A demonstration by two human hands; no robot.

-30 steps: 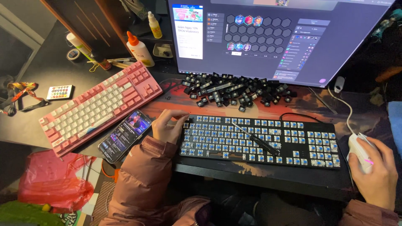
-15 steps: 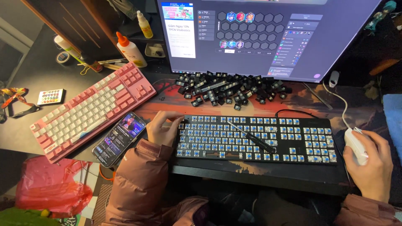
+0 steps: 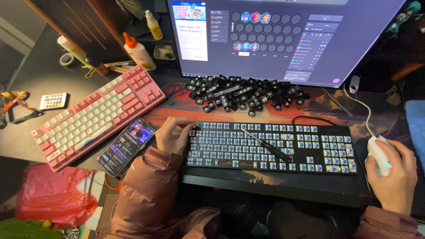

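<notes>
**Asker:** Black plastic seemed to fill the desk. What were the hands on?

**Describer:** The left hand [image 3: 173, 134] rested at the left end of a black full-size keyboard stripped of its caps, blue switch stems showing [image 3: 270, 146]. Its fingers [image 3: 185, 128] were curled loosely against the top left corner, touching the frame but gripping nothing. The right hand [image 3: 395, 177] was cupped over a white computer mouse [image 3: 379, 152], fingers draped on top and holding it lightly.

**Asker:** Which way did the keyboard lie from the fingers?

**Describer:** It stretched away to the right of the left hand, its long axis running left to right across the desk, parallel to the near edge. The left hand was the nearer one, in contact; the right hand sat just past the keyboard's right end. A slim black screwdriver-like tool [image 3: 265, 144] lay slanted on the switches, between the two hands and nearer the left.

**Asker:** Was anything held in containers?

**Describer:** No tray or bowl showed. A loose heap of black keycaps [image 3: 245, 92] lay on the desk mat behind the keyboard, below a large lit monitor [image 3: 283, 40]. To the left sat a pink and white keyboard [image 3: 97, 116] at an angle, with a lit smartphone [image 3: 126, 146] just beside the left wrist. Behind stood a white squeeze bottle with an orange nozzle [image 3: 138, 52], contents unseen. A red plastic bag [image 3: 53, 194] lay below the desk's edge.
</notes>
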